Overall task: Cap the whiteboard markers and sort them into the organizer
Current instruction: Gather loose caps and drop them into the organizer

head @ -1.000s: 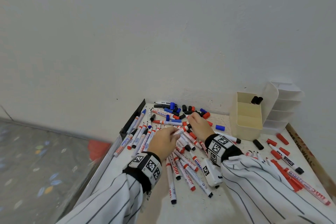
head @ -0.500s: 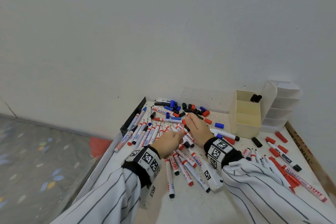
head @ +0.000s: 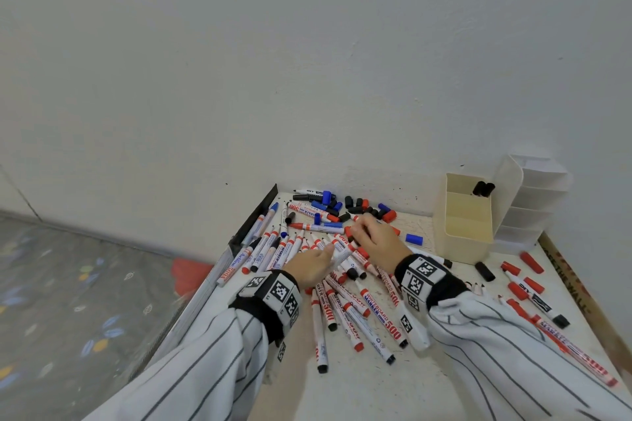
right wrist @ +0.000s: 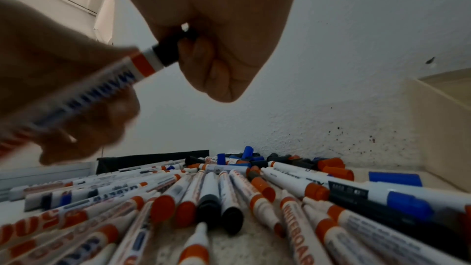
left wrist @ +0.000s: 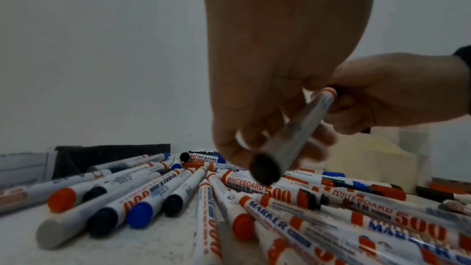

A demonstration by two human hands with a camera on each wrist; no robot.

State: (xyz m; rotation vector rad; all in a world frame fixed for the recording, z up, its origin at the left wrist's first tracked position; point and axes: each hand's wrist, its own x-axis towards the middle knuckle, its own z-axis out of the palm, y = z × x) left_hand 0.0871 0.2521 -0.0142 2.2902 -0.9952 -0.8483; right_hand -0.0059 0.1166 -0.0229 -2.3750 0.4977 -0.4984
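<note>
My left hand (head: 325, 255) grips the barrel of a white whiteboard marker (head: 342, 251) just above the pile. The marker's black butt end (left wrist: 265, 170) points back at the left wrist camera. My right hand (right wrist: 216, 47) pinches a black cap (right wrist: 168, 51) that sits over the marker's tip, next to its orange band. Many uncapped markers (head: 355, 308) lie under both hands. Loose red, blue and black caps (head: 355, 203) are heaped near the wall. The cream organizer bin (head: 461, 243) stands at the right, with two black markers (head: 482, 188) in it.
A white tiered organizer (head: 533, 202) stands behind the cream bin in the corner. More markers and red caps (head: 528, 287) lie at the table's right. A blue cap (head: 413, 238) sits beside the bin. The table's left edge (head: 219, 270) drops to the floor.
My hands have come together above the pile. The right hand has brought the black cap onto the tip of the marker that the left hand holds.
</note>
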